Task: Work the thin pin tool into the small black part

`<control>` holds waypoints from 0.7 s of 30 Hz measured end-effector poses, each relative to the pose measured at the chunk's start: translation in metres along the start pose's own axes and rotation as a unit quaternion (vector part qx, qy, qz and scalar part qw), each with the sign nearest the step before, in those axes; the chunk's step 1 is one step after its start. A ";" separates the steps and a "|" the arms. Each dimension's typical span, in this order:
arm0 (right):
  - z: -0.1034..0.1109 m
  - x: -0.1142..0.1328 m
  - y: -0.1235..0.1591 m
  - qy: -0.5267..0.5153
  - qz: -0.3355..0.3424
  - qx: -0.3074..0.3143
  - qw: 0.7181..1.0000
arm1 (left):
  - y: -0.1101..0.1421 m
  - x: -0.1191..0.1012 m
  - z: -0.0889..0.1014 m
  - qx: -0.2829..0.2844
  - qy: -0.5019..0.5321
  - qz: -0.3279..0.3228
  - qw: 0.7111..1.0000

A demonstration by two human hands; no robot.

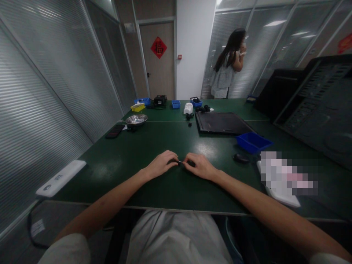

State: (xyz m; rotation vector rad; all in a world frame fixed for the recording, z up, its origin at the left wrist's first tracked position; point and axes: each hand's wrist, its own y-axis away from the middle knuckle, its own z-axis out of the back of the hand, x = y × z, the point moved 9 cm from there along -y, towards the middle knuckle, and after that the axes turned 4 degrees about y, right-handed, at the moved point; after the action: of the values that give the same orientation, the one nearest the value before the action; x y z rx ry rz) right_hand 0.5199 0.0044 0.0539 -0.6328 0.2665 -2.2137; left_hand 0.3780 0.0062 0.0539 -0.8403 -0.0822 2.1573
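Observation:
Both my hands meet above the green table [154,190], near its front middle. My left hand [165,161] is closed, fingers curled round a small black part [173,161] whose kind I cannot make out. My right hand [202,165] pinches a thin tool with a dark handle [190,163], which looks like a small screwdriver. A short metal shaft [180,162] spans the gap between the two hands and touches or enters the black part. The fingers hide much of both things.
To the right lie a black mouse [241,158], a blue tray [253,143] and a flat black panel [222,123]. A metal bowl [136,120] and a phone [114,131] are at left. A white power strip [62,178] lies near the left edge. A person [227,69] stands beyond the table.

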 end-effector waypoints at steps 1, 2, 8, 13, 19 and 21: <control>0.000 0.000 0.000 0.000 0.000 0.002 1.000 | 0.000 0.001 -0.001 0.006 0.003 0.006 1.000; 0.001 0.000 0.000 0.000 -0.001 0.002 1.000 | 0.000 0.002 -0.003 0.014 0.004 0.012 1.000; 0.003 0.000 0.001 0.003 0.005 0.000 1.000 | 0.010 0.037 0.013 0.025 -0.026 0.039 0.999; 0.002 -0.002 0.001 0.002 0.006 -0.007 1.000 | 0.063 0.144 0.103 -0.073 -0.084 0.161 0.981; 0.001 -0.003 0.000 0.000 0.002 -0.001 1.000 | 0.183 0.262 0.226 -0.183 -0.278 0.402 0.853; 0.001 -0.003 0.000 -0.001 0.001 -0.003 1.000 | 0.206 0.277 0.242 -0.190 -0.297 0.450 0.821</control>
State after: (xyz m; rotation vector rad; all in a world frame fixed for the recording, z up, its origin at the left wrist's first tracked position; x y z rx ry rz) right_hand 0.5221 0.0065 0.0539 -0.6372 0.2719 -2.2103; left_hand -0.0290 0.1137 0.0257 -0.3778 -0.5407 3.3328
